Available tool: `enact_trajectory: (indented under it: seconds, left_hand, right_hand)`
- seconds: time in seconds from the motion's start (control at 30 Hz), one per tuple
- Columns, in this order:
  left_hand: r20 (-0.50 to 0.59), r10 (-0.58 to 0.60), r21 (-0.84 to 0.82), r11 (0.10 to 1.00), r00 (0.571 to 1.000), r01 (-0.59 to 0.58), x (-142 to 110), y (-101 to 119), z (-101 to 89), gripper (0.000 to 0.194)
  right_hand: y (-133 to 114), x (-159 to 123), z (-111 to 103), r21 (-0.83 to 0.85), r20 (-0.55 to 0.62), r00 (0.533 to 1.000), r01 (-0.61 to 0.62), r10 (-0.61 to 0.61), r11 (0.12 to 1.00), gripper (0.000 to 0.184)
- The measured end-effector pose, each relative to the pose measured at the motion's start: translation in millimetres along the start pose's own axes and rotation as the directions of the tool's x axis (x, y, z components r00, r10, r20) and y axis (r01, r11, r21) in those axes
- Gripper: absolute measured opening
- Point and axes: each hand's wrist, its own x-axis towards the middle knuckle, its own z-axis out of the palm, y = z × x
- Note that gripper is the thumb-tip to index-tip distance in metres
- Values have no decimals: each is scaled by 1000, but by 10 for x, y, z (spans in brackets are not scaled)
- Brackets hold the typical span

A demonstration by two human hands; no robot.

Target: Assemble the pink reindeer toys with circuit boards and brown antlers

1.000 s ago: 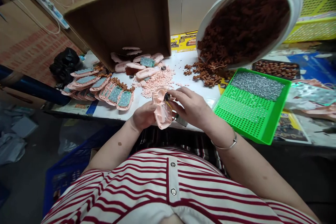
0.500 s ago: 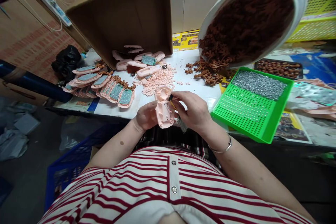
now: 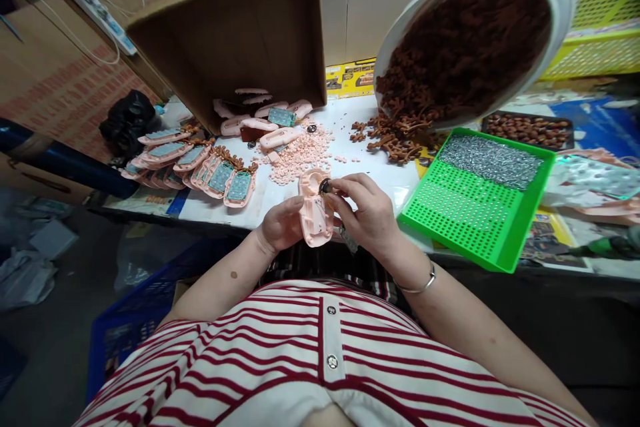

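Note:
My left hand (image 3: 283, 221) is closed round the left edge of a pink plastic shell half (image 3: 316, 223), its hollow inside facing up. Between the thumb and fingertips of my right hand (image 3: 365, 210) is a small round black speaker (image 3: 325, 185), tilted at the right edge of the shell's round recess. Thin wires run inside the shell. Below my right fingers hangs a circuit board (image 3: 349, 239), partly hidden by the hand. A heap of small pink pieces (image 3: 300, 159) lies on the table just beyond the shell.
Pink shells with circuit boards (image 3: 237, 187) are stacked at left; more lie before an open cardboard box (image 3: 240, 33). A tipped white bucket (image 3: 565, 13) spills brown pieces (image 3: 400, 137). At right are a green tray (image 3: 520, 233) of screws, a dark tray (image 3: 530, 130) and an electric screwdriver (image 3: 607, 247).
My right hand has turned the black speaker so its round face shows, still at the shell's recess. The view has shifted slightly, bringing the screwdriver into sight at right.

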Motion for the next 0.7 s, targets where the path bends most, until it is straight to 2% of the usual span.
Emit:
enact_trajectory:
  seconds: [0.17,0.4,0.47,0.57,0.7]
  left_hand:
    - [20,-35,46,998,999,34,-9,-9,-23,42]
    - [5,4,72,997,1000,-5,-3,-9,12,52]
    - [-4,57,95,994,998,-56,11,17,33,51]
    - [-16,160,150,976,987,-156,28,52,63,53]
    - [25,129,217,967,991,-131,19,50,133,64]
  right_hand:
    - [6,-15,-6,1,-54,999,-1,1,1000,17]
    - [-20,13,-107,-53,-123,989,72,-79,996,18]
    - [-51,40,-179,-60,-140,985,98,-106,993,21]
    - [-103,79,-267,-80,-124,976,167,-176,983,24]
    - [-135,95,-285,-76,-50,985,160,-164,984,21]
